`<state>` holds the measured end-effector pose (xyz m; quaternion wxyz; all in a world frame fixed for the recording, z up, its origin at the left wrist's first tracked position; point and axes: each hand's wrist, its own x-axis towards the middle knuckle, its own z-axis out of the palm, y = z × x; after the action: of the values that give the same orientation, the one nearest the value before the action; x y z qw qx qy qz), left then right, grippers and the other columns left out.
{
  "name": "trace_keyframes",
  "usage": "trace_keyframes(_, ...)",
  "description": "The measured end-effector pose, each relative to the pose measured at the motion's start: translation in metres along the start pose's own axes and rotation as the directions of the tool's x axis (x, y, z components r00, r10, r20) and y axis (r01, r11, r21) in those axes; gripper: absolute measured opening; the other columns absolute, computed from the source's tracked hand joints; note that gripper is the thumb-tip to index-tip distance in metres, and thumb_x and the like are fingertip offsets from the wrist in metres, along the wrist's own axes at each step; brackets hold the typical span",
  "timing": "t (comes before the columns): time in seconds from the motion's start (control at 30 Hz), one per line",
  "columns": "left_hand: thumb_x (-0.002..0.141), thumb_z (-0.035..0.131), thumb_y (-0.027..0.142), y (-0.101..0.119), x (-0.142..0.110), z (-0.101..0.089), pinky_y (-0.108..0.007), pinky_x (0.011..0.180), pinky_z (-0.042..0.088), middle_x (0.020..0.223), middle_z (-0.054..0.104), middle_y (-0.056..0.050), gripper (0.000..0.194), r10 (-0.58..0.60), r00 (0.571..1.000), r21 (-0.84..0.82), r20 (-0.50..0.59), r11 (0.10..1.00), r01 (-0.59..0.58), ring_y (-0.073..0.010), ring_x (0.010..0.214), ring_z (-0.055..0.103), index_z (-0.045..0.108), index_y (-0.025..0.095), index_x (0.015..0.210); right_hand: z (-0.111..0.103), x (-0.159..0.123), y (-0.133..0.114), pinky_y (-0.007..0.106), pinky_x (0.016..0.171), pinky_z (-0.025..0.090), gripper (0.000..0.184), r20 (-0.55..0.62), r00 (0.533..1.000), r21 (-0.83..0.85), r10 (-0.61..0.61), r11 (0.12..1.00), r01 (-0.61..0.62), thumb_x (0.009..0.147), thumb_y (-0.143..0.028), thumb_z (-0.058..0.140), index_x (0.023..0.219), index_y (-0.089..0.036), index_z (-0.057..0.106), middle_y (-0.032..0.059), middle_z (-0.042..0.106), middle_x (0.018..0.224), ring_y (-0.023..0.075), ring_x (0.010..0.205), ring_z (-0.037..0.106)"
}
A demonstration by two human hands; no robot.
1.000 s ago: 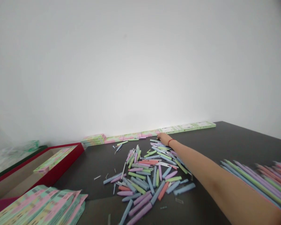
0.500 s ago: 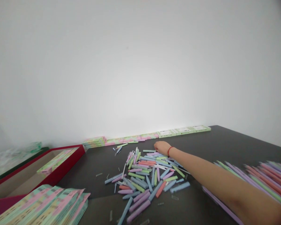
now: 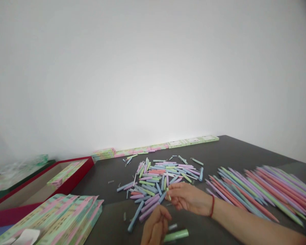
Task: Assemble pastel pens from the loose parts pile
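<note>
1. The right hand (image 3: 191,199), wearing a red string on its wrist, is pinching a small pale green pen part (image 3: 168,194) between thumb and fingertips, just above the dark table (image 3: 219,153).
2. The left hand (image 3: 155,226) is curling its fingers just below and beside the right hand; whether it is gripping anything cannot be determined.
3. A green pen barrel (image 3: 175,235) and a short silver-white piece (image 3: 172,226) are lying just right of the left hand.
4. A loose pile of pastel pen parts (image 3: 153,180) is lying directly ahead of both hands.
5. Long pastel pen barrels (image 3: 257,192) are lying in a fanned layer right of the right hand.
6. Stacked printed green-and-pink cards (image 3: 66,217) are lying left of the left hand, beside a red tray (image 3: 76,175) holding more cards.
7. A row of flat boxes (image 3: 153,148) is standing along the wall, well beyond the hands.
</note>
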<state>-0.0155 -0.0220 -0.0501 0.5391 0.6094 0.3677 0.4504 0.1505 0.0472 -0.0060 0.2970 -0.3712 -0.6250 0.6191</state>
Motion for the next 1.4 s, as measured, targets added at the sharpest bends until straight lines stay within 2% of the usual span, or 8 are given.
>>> trace_keyframes(0.17, 0.087, 0.038, 0.028, 0.006, -0.002, 0.010, -0.021, 0.046, 0.022, 0.062, 0.037, 0.008, 0.012, 0.019, 0.994, 0.027, -0.105, 0.999, -0.017, -0.0088, 0.048, 0.027, 0.047, 0.021, 0.091, 0.026, -0.041, 0.017, 0.018, 0.045, 0.036, 0.014, -0.008, 0.998, 0.179, 0.059, 0.982, -0.056, 0.067, -0.029, 0.058, 0.069, -0.017, 0.050, -0.0057, 0.049, 0.055, 0.0055, 0.045, 0.041)
trace_keyframes(0.33, 0.086, 0.042, 0.020, 0.013, -0.002, 0.013, -0.024, 0.058, 0.035, 0.075, 0.057, 0.002, 0.015, 0.055, 0.993, 0.219, -0.107, 0.975, -0.030, -0.0124, 0.061, 0.047, 0.044, 0.021, 0.100, 0.025, -0.049, 0.023, 0.018, 0.044, 0.028, 0.004, -0.120, 0.989, -0.045, -0.088, 0.996, 0.083, 0.067, -0.014, 0.051, 0.068, -0.018, 0.050, -0.0082, 0.042, 0.054, 0.0061, 0.045, 0.035)
trace_keyframes(0.47, 0.084, 0.046, 0.021, 0.016, -0.006, 0.009, -0.027, 0.062, 0.040, 0.084, 0.064, -0.003, 0.008, -0.003, 0.994, 0.287, -0.109, 0.957, 0.035, -0.0156, 0.067, 0.053, 0.049, 0.020, 0.092, 0.023, -0.054, 0.022, 0.020, 0.051, 0.027, 0.012, -0.174, 0.926, -0.415, -0.336, 0.878, 0.240, 0.068, -0.006, 0.049, 0.065, -0.017, 0.046, -0.0071, 0.040, 0.058, 0.0079, 0.055, 0.036)
trace_keyframes(0.73, 0.081, 0.055, 0.027, 0.019, -0.010, -0.010, -0.028, 0.067, 0.040, 0.077, 0.057, 0.000, 0.009, 0.134, 0.964, 0.526, -0.230, 0.850, 0.008, -0.0169, 0.072, 0.053, 0.059, 0.020, 0.082, 0.023, -0.050, 0.029, 0.020, 0.050, 0.029, 0.009, -0.198, 0.906, -0.432, -0.373, 0.863, 0.261, 0.074, -0.009, 0.049, 0.073, -0.017, 0.052, -0.0066, 0.043, 0.058, 0.0086, 0.053, 0.038)
trace_keyframes(0.9, 0.079, 0.057, 0.039, 0.007, -0.004, -0.014, -0.020, 0.041, 0.032, 0.064, 0.057, 0.004, 0.020, -0.044, 0.974, 0.189, -0.221, 0.978, 0.087, -0.0095, 0.047, 0.046, 0.055, 0.019, 0.081, 0.028, -0.045, 0.025, 0.018, 0.041, 0.025, 0.004, -0.191, 0.951, -0.153, -0.244, 0.964, 0.217, 0.076, -0.016, 0.049, 0.076, -0.017, 0.052, -0.0095, 0.038, 0.051, 0.0065, 0.042, 0.033)
trace_keyframes(1.03, 0.071, 0.066, 0.047, 0.001, 0.000, -0.011, -0.017, 0.035, 0.032, 0.069, 0.064, 0.001, 0.034, -0.129, 0.980, -0.059, -0.149, 0.991, 0.121, -0.0061, 0.040, 0.045, 0.053, 0.017, 0.082, 0.035, -0.044, 0.019, 0.018, 0.038, 0.021, 0.009, -0.197, 0.955, 0.088, -0.223, 0.966, 0.244, 0.077, -0.026, 0.052, 0.077, -0.017, 0.051, -0.0112, 0.038, 0.048, 0.0045, 0.036, 0.029)
trace_keyframes(1.23, 0.072, 0.068, 0.044, 0.003, -0.003, -0.009, -0.015, 0.035, 0.033, 0.050, 0.058, 0.006, 0.031, -0.129, 0.986, -0.090, -0.107, 0.989, 0.120, -0.0052, 0.037, 0.044, 0.055, 0.017, 0.080, 0.038, -0.042, 0.026, 0.017, 0.037, 0.025, 0.016, -0.170, 0.964, 0.140, -0.202, 0.964, 0.227, 0.075, -0.032, 0.054, 0.078, -0.016, 0.051, -0.0059, 0.056, 0.056, 0.0043, 0.036, 0.038)
trace_keyframes(1.4, 0.067, 0.070, 0.047, -0.004, -0.001, -0.008, -0.015, 0.032, 0.029, 0.058, 0.064, 0.004, 0.035, -0.137, 0.979, -0.118, -0.150, 0.986, 0.120, -0.0038, 0.033, 0.044, 0.053, 0.018, 0.078, 0.038, -0.039, 0.028, 0.017, 0.037, 0.028, 0.021, -0.197, 0.964, 0.145, -0.177, 0.967, 0.208, 0.073, -0.037, 0.056, 0.079, -0.017, 0.049, -0.0038, 0.061, 0.060, 0.0051, 0.038, 0.041)
